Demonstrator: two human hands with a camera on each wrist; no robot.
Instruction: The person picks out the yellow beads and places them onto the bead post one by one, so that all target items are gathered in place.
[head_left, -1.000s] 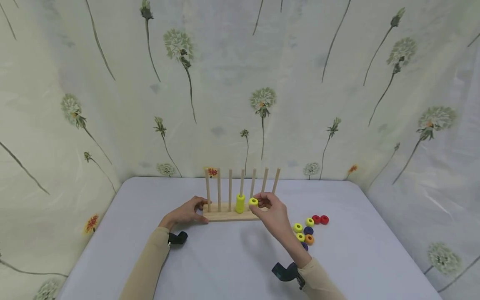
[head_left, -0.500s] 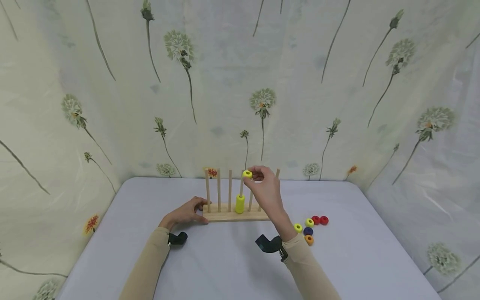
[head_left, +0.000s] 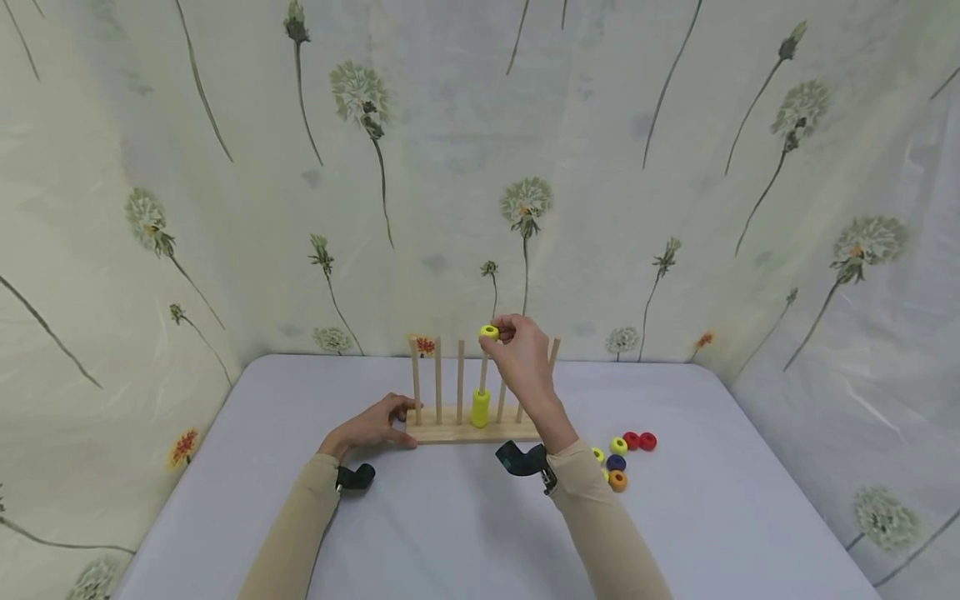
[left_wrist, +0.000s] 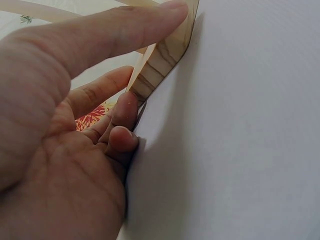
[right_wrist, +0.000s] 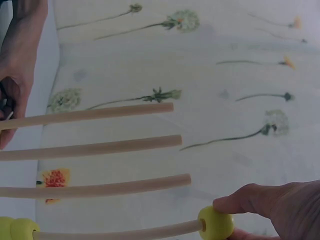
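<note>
A wooden peg stand with a row of several upright pegs stands on the table. My left hand grips its left end, thumb at the front edge and fingers behind; the left wrist view shows the base's end grain between them. Yellow beads are stacked low on the middle peg. Above them, my right hand pinches another yellow bead between thumb and fingers. In the right wrist view this yellow bead is right at that peg's tip, its hole facing the peg. My right hand partly hides the pegs to the right.
Loose beads lie on the table right of the stand: yellow, red, dark blue and orange. My right forearm partly covers this group. A dandelion-patterned curtain hangs behind the table.
My right hand has carried the yellow bead up and left, from low before the stand to the top of the middle peg. My left hand has stayed at the stand's end.
</note>
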